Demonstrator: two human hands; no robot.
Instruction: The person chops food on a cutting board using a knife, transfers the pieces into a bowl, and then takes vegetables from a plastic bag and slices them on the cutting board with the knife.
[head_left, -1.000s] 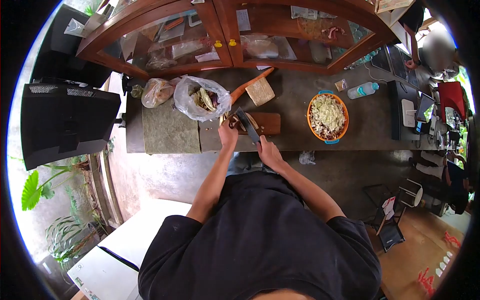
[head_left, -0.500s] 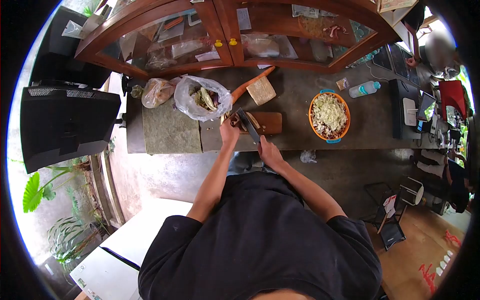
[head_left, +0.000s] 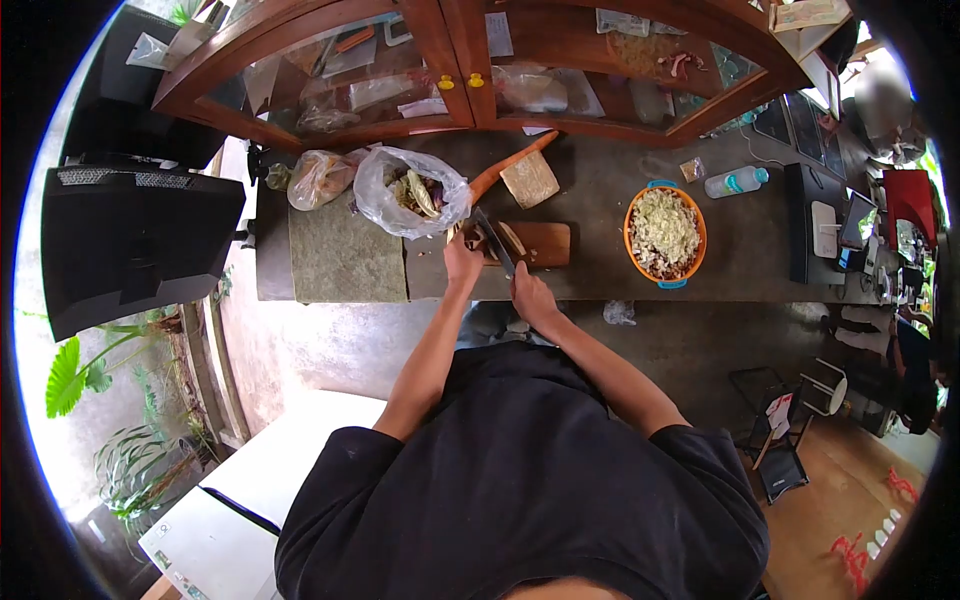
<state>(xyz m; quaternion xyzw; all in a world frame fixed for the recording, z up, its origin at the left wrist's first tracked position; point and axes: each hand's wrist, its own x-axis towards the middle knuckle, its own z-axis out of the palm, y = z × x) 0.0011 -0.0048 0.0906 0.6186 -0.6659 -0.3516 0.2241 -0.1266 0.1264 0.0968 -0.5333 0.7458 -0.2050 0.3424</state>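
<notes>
My right hand is closed round the handle of a knife, its dark broad blade slanting up and left across the wooden cutting board. At the board's left end, my left hand has its fingers curled beside the blade, on a pale vegetable piece partly hidden by them. Right of the blade, a long pale cut piece lies on the board with small bits near it. Just beyond my left hand stands an open clear plastic bag with green and purple vegetables inside.
An orange basin of chopped pale food stands at right, near a water bottle. A wrapped block and a long orange-brown strip lie behind the board. A grey mat covers the left side; a glass-fronted cabinet borders the back.
My right hand and the knife have moved slightly left and away from me over the board. My left hand stays at the board's left end. The whole view has shifted a little.
</notes>
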